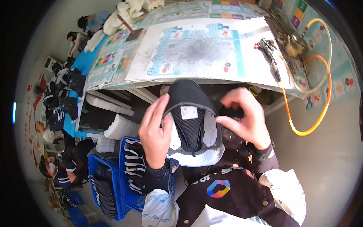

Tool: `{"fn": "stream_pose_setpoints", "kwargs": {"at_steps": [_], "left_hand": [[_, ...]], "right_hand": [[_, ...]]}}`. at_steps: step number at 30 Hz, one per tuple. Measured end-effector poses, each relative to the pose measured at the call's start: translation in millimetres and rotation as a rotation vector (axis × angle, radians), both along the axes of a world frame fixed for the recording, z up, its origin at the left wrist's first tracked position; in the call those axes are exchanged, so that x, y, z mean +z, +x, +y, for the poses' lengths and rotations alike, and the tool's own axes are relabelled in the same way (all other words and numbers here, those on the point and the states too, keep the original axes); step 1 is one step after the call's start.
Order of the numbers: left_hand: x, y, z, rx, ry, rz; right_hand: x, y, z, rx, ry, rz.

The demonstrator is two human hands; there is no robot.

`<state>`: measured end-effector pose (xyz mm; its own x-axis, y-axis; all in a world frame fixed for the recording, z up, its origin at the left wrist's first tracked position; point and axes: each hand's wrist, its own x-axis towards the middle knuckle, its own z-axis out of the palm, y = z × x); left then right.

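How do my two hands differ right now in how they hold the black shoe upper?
The left hand lies flat along the left side of the black shoe upper, thumb hooked at its opening; the right hand is curled, fingertips pinching at the right edge. The left hand covers much of that side; the right hand touches only a small part. Both hold the upper up in front of the paper-covered table, and both wear dark cuffs.
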<state>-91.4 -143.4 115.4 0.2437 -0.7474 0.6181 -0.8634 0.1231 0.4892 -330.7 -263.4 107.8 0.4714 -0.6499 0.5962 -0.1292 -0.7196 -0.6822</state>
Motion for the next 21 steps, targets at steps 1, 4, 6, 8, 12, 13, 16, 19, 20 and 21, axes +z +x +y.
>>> {"fn": "stream_pose_setpoints", "kwargs": {"at_steps": [1,4,6,8,12,13,16,19,20,21], "left_hand": [[-8,-4,4,-0.041,0.085,0.067],[-32,-5,7,-0.091,0.177,0.047],[-39,-1,9,-0.131,0.216,0.083],[-46,6,11,-0.209,0.295,0.245],[-57,12,15,-0.228,0.272,0.241],[-56,9,16,-0.194,0.271,0.235],[-56,4,18,-0.142,0.246,0.204],[-59,-2,18,-0.092,0.139,0.109],[-61,-5,17,-0.095,0.137,0.108],[-64,-6,17,-0.053,0.117,0.137]], "right_hand": [[-8,8,-2,0.075,0.008,-0.030],[-48,10,-7,0.233,0.120,-0.012],[-64,9,-2,0.155,0.183,-0.038],[-72,9,-1,0.118,0.162,-0.035],[-81,16,9,0.000,0.112,-0.040],[-81,17,12,-0.007,0.100,-0.045],[-83,22,18,-0.034,0.050,-0.074],[-81,26,22,-0.040,0.037,-0.102],[-80,26,21,-0.043,0.022,-0.117],[-80,25,24,-0.044,0.019,-0.118]]}}
